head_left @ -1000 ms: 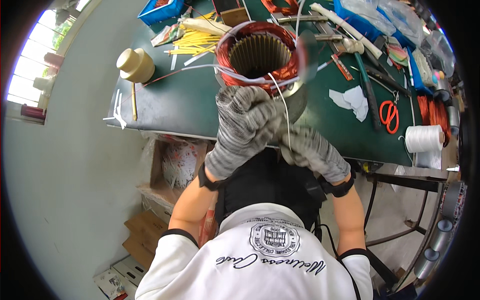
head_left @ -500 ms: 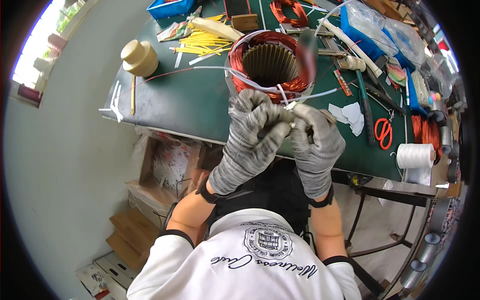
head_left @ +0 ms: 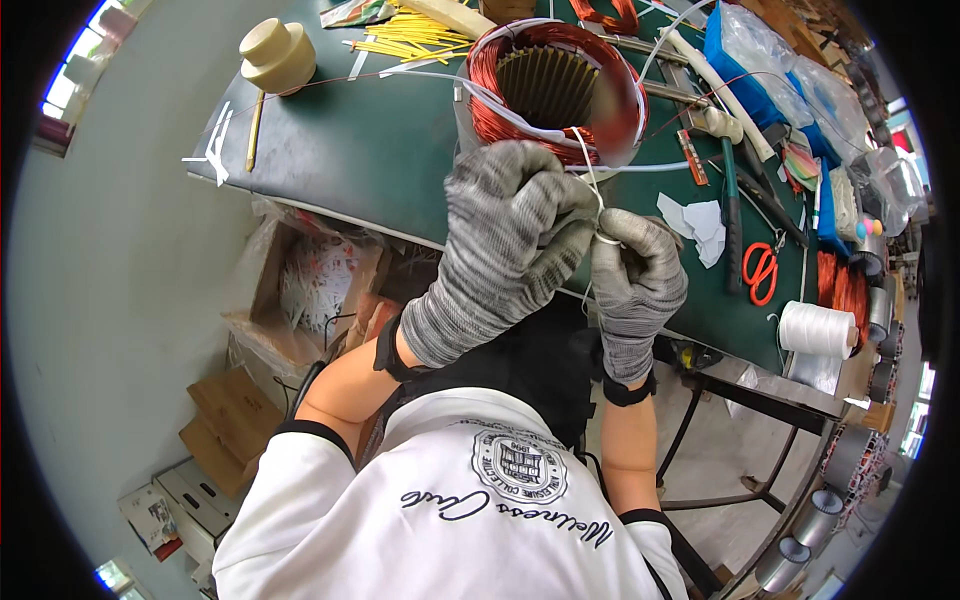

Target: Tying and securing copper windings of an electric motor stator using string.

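A motor stator [head_left: 480, 110] with red-brown copper windings round its slotted core stands near the table's front edge. White cord [head_left: 588, 165] runs from its near rim down between my hands, and a loose end hangs below. In a grey knitted glove, my left hand [head_left: 508, 245] is closed, its thumb and fingers pinching the cord just in front of the stator. My right hand [head_left: 637, 285], gloved alike, grips the cord too, with a loop of it over the forefinger. Curled fingers partly hide the cord. Pale sleeving [head_left: 655, 168] sticks out from the stator's right side.
On the right lie red-handled scissors [head_left: 761, 272], a green-handled hammer [head_left: 730, 200], paper scraps [head_left: 697, 225] and a white cord spool [head_left: 818, 328]. At the left are a cream stepped block [head_left: 277, 57] and yellow strips [head_left: 410, 35]. Beneath the table stands a scrap box [head_left: 310, 285].
My hands have moved a little apart, the right one lower, and a longer stretch of white cord shows taut from the stator's rim. The view has shifted slightly.
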`<action>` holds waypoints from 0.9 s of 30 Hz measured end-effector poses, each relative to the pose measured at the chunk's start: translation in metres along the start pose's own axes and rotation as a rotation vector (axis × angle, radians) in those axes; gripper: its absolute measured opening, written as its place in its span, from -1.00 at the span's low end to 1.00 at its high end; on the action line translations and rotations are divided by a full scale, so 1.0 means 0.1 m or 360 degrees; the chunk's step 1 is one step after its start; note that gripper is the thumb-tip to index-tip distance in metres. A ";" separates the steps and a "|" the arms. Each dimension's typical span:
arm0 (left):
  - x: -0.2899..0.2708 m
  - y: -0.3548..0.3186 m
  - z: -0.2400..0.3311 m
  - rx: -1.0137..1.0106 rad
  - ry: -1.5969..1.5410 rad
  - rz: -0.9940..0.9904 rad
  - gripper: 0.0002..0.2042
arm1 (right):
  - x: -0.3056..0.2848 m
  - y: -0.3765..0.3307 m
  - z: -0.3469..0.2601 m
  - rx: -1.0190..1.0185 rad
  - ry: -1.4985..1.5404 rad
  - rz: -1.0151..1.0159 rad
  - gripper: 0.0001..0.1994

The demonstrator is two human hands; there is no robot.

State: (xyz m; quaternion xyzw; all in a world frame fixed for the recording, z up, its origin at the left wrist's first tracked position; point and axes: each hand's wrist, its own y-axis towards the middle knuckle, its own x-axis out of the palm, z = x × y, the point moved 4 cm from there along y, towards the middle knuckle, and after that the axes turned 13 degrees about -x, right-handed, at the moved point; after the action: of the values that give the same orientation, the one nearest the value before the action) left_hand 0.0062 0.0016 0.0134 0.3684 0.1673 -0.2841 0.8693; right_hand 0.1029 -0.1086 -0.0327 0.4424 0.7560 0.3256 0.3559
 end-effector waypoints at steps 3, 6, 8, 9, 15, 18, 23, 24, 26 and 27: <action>0.14 -0.20 -0.13 0.0075 0.0064 -0.0054 -0.79 | 0.02 -0.13 0.01 0.0445 0.0413 0.0070 -0.83; 0.22 -0.27 -0.14 0.0084 0.0135 -0.0136 -0.80 | 0.05 -0.22 0.04 0.0757 0.0688 0.0065 -0.85; 0.22 -0.27 -0.13 0.0051 0.0040 -0.0245 -0.78 | 0.08 -0.25 0.05 0.0962 0.0922 0.0055 -0.87; 0.20 -0.26 -0.09 0.0014 0.0083 -0.0231 -0.81 | 0.06 -0.24 0.02 0.1000 0.0961 -0.0008 -0.87; 0.31 -0.26 -0.16 0.0012 -0.0066 -0.0060 -0.91 | 0.06 -0.30 0.02 0.1004 0.0978 0.0015 -0.83; 0.28 -0.21 -0.20 -0.0340 -0.0177 -0.0014 -0.96 | -0.04 -0.53 -0.03 0.1224 0.1040 0.0148 -0.84; -0.02 -0.06 -0.21 -0.0063 0.0233 0.0104 -0.81 | -0.60 -1.14 0.30 0.1217 0.0549 -0.0307 -0.85; -0.11 -0.03 -0.28 -0.0017 0.0197 0.0113 -0.74 | -0.68 -1.00 0.26 0.1311 0.0387 -0.0326 -0.85; -0.24 0.13 -0.36 0.0198 0.0358 0.0120 -0.65 | -0.70 -0.83 0.33 0.1087 0.0317 -0.0320 -0.82; -0.27 0.20 -0.31 0.0416 0.0521 0.0153 -0.56 | -0.67 -0.72 0.36 0.1085 0.0327 -0.0278 -0.82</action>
State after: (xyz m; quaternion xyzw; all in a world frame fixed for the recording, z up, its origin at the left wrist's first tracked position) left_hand -0.0049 0.0453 0.0166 0.5267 0.2501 -0.1979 0.7880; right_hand 0.1251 -0.1908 -0.0935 0.4343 0.8879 0.0659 0.1368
